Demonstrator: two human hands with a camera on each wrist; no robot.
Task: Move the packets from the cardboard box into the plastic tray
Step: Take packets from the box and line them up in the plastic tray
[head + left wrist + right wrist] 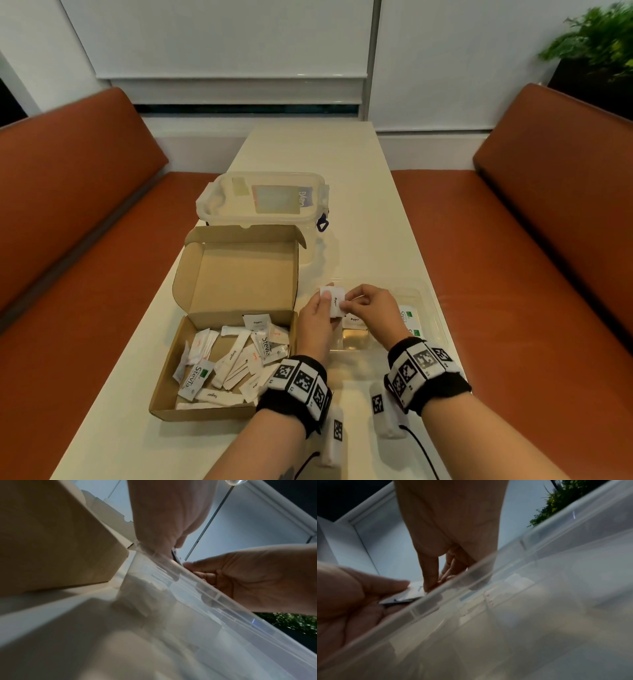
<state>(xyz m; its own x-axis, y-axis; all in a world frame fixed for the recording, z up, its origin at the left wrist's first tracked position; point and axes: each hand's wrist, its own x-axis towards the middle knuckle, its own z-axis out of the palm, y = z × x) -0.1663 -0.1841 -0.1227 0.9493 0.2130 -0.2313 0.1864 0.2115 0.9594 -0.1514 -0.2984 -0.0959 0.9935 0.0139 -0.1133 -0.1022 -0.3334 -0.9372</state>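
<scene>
- So, pepper packets [335,301]: I've got a small stack pinched in my left hand [317,320], held just over the near-left part of the plastic tray [432,301], likely so one peels off.
- My right hand [371,313] pinches the top packet's right edge, probably to lay it beside those already in the tray.
- Cardboard box [171,394], left of the tray, lid up, holds plenty more.
- Lidded plastic tub [219,205] sits behind it.
</scene>
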